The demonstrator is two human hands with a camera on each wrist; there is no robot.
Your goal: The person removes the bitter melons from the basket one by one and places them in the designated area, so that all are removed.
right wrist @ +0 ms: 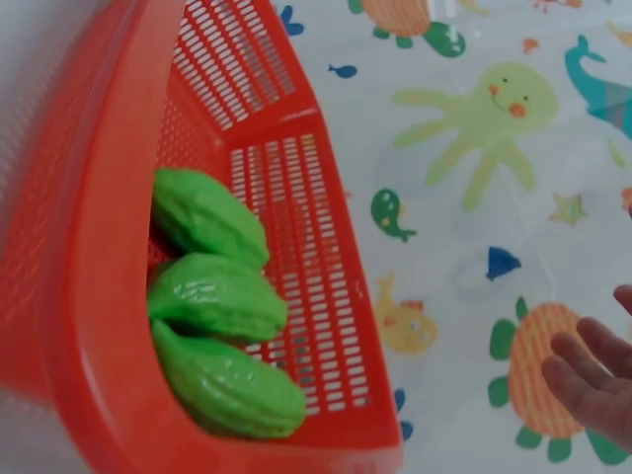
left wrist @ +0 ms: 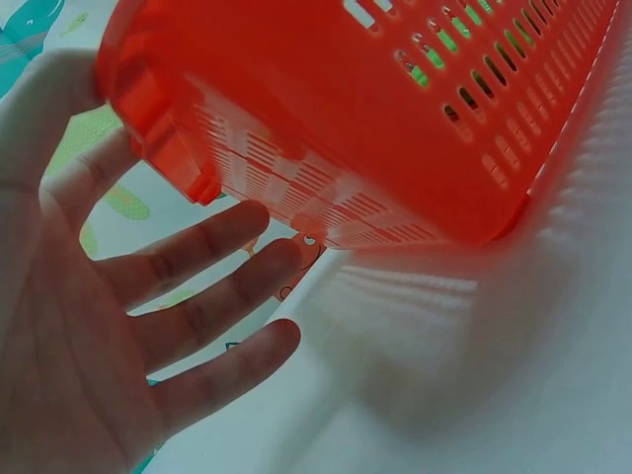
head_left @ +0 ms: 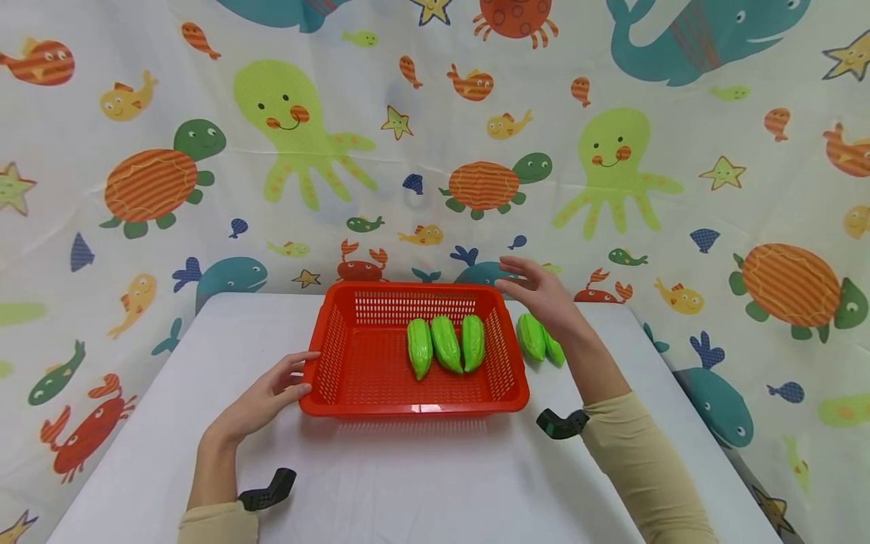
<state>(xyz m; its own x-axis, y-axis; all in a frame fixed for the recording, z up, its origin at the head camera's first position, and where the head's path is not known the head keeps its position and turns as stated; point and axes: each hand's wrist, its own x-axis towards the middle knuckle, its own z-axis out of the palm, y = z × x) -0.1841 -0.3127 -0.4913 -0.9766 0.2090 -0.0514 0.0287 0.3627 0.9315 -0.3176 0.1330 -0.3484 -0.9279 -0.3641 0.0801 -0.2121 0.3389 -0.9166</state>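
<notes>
A red plastic basket point(head_left: 381, 409) with slotted sides stands on the white table. Three green, ridged bitter melons point(head_left: 445, 344) lie side by side in its right half; the right wrist view shows the same bitter melons point(right wrist: 219, 304) close up. My left hand point(head_left: 272, 389) touches the basket's left rim with thumb and forefinger, while its other fingers point(left wrist: 212, 306) stretch out below the rim, loose. Raised near the basket's back right corner, my right hand point(head_left: 540, 295) has relaxed fingers and holds nothing. Right of the basket, two more bitter melons point(head_left: 532, 338) lie partly behind my right wrist.
The white table point(head_left: 421, 483) extends in front of the basket and to both sides. A cloth printed with sea animals point(head_left: 421, 136) hangs behind the table and along its sides. Each wrist carries a black camera mount point(head_left: 563, 424).
</notes>
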